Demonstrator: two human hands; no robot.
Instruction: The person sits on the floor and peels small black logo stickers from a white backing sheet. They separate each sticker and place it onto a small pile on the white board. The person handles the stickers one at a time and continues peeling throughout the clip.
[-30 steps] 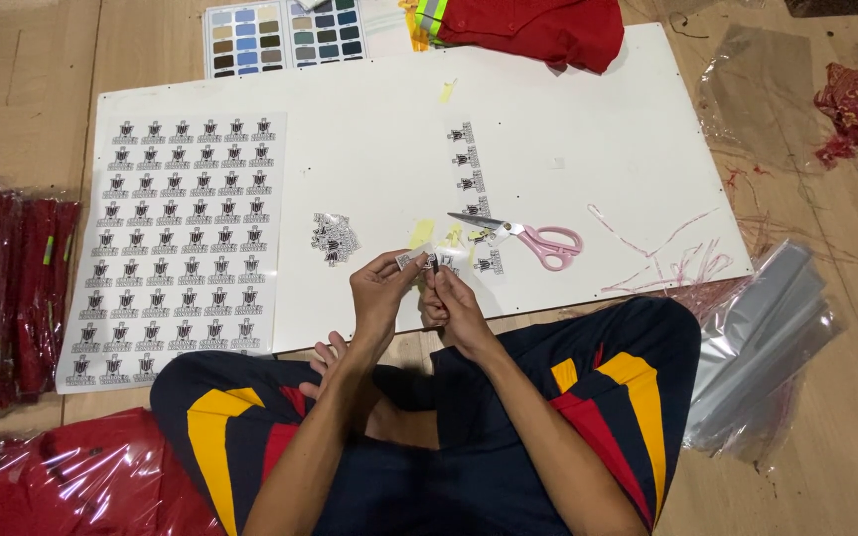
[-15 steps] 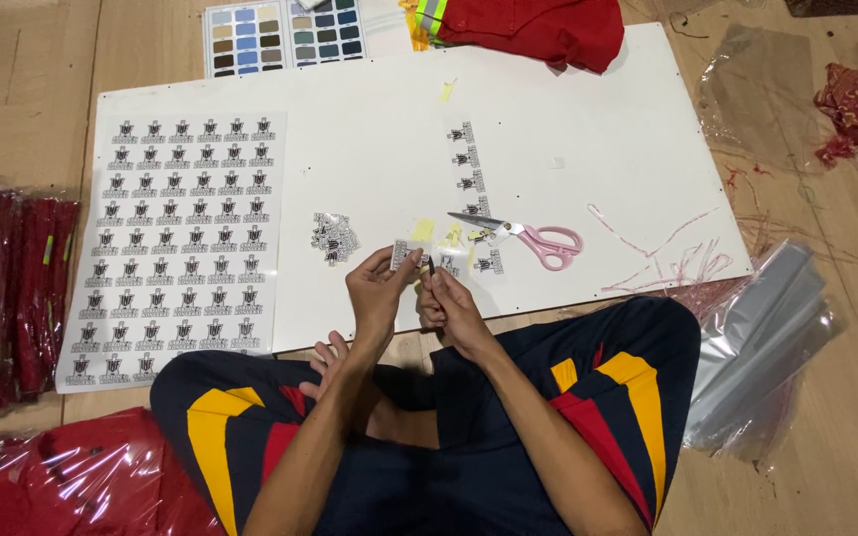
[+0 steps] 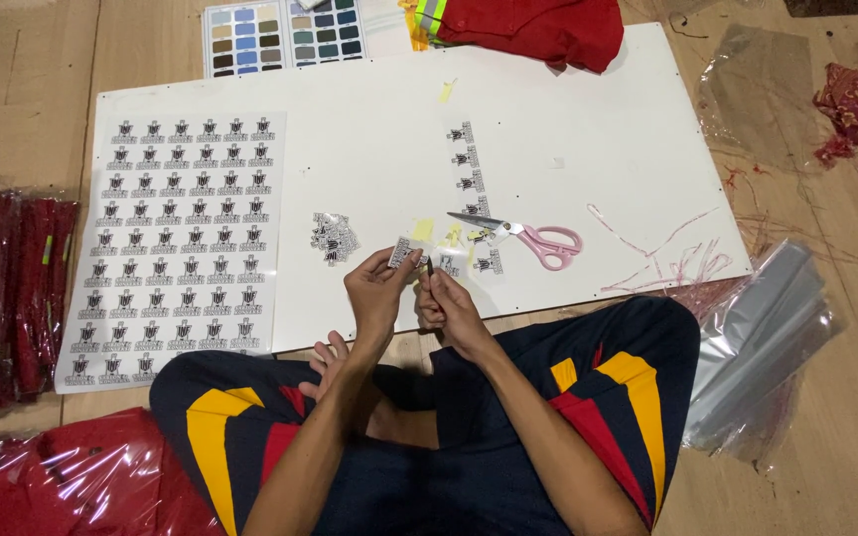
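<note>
A small rectangular black-and-white printed sticker cutout is pinched in the left hand just above the near edge of the large white board laid on the floor, while a thin dark pointed tool is gripped in the closed right hand, its tip held close beside the cutout. A slip is judged likely to tear or crease the cutout, since both are held in mid-air without support. The loose pile of cut stickers and pink-handled scissors nearby could be knocked and scattered by a careless wrist.
</note>
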